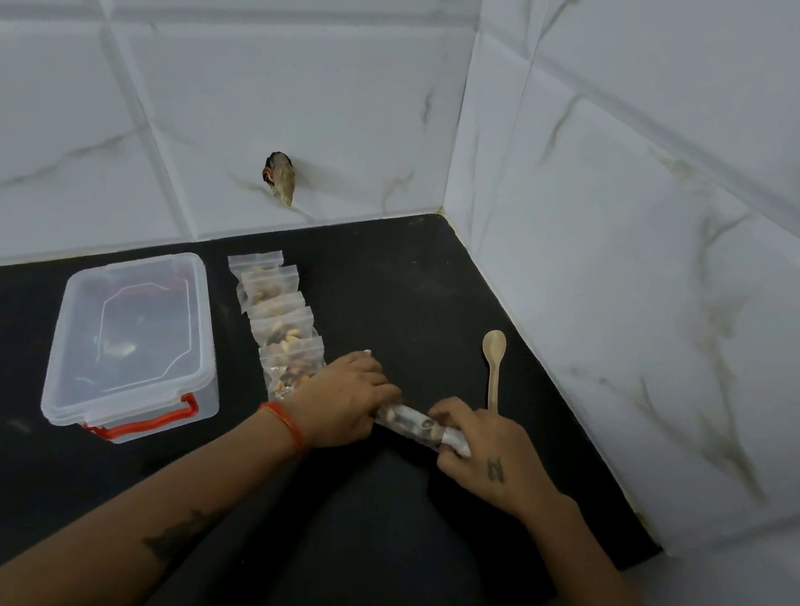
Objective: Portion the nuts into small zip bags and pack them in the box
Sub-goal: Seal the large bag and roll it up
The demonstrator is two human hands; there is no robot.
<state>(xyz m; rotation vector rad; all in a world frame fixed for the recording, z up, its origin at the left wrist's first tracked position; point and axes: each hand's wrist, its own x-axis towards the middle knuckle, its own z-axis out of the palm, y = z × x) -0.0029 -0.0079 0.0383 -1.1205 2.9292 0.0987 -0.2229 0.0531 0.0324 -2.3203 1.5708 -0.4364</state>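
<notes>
The black surface [353, 529] sits in a tiled wall corner. I hold the rolled nut bag [413, 424] between both grips: my left hand [344, 401] curls over its left end, my right hand [482, 452] pinches its right end. Its long axis runs left to right across me. The filled zip bags [279, 331] lie in a row just beyond my left hand, the lidded box [138, 341] farther left, so the left hand is nearer. A wooden spoon [493, 366] lies behind my right hand.

- pretty dim overall, flat cool light, no hard shadows anywhere
- black table [404, 537] swallows detail, just faint dull patches
- soft glare on the plastic box lid [136, 315]
- wall tiles [266, 75] bend toward the edges, wide-angle warp
- whole frame a bit soft, hands slightly smeared
</notes>
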